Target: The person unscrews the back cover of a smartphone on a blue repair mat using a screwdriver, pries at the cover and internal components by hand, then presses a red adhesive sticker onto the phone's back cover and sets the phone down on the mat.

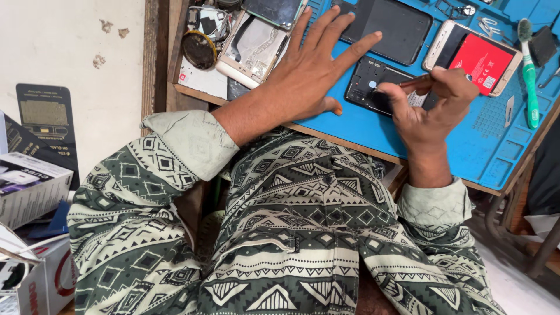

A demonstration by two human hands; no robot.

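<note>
My left hand (312,64) lies flat with fingers spread on the blue work mat (466,146), its fingertips reaching a black phone back cover (388,26). My right hand (429,105) pinches a thin brown-handled tool (417,81) over an opened black phone frame (373,81) lying between both hands. The thumb presses on the frame's near edge. A phone with a red battery (475,58) lies just beyond my right hand.
A green toothbrush (529,73) and small metal tools lie at the mat's right side. Phone parts, a screen and a round tin (198,49) crowd the tray at upper left. Cardboard boxes (29,186) stand on the floor at left. My patterned shirt fills the foreground.
</note>
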